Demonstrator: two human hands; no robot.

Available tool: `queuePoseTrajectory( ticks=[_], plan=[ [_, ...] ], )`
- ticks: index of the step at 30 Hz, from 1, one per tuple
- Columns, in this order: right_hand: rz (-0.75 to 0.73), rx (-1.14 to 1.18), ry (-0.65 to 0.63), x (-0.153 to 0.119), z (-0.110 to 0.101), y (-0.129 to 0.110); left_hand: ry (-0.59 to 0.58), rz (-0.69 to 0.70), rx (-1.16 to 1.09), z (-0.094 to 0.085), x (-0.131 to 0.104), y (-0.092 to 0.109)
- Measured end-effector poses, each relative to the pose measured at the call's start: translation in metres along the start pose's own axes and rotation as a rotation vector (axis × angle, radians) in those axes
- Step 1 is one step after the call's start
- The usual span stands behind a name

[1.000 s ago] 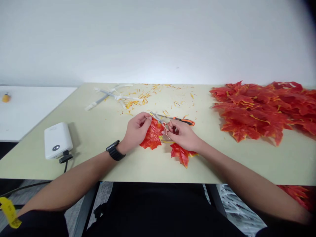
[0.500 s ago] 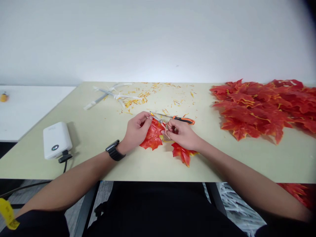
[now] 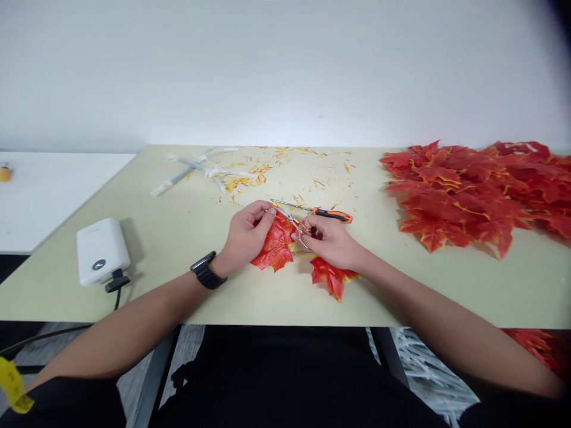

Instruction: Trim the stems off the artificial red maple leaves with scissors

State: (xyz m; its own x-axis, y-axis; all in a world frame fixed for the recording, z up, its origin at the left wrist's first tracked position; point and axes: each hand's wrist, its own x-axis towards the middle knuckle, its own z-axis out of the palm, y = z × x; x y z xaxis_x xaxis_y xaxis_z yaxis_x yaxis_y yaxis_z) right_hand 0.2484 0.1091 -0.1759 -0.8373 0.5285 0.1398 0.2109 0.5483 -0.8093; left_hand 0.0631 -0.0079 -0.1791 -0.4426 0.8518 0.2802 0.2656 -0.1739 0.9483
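My left hand (image 3: 250, 230) pinches the edge of a red artificial maple leaf (image 3: 275, 242) between thumb and fingers. A small pair of scissors (image 3: 295, 224) with copper-coloured handles is gripped in my right hand (image 3: 331, 239). Their blades lie along the leaf's upper edge, close to my left fingertips. A second red maple leaf (image 3: 331, 277) with yellow edges lies on the table just below my right hand, which partly covers it. Behind the scissors rests an orange-and-black-handled screwdriver (image 3: 332, 214), its thin shaft pointing left.
Yellow and orange trimmings (image 3: 250, 181) are scattered over the back of the table (image 3: 178, 238). White plastic strips (image 3: 196, 169) lie at the back left. A white power bank (image 3: 102, 251) with a cable stands at the left. Many red leaves (image 3: 464, 196) are heaped at the right.
The scissor handles have drawn slightly closer together at the leaf's edge. Both hands stay in nearly the same place, and the view has shifted very slightly.
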Motion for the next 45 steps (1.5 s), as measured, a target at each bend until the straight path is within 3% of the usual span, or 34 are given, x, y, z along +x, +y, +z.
queuePoseTrajectory(
  ticks=[45],
  plan=[
    [-0.032, -0.039, -0.003, 0.0009, 0.0016, 0.0016, -0.031, 0.009, -0.009, 0.0007, 0.0009, -0.0022]
  ],
)
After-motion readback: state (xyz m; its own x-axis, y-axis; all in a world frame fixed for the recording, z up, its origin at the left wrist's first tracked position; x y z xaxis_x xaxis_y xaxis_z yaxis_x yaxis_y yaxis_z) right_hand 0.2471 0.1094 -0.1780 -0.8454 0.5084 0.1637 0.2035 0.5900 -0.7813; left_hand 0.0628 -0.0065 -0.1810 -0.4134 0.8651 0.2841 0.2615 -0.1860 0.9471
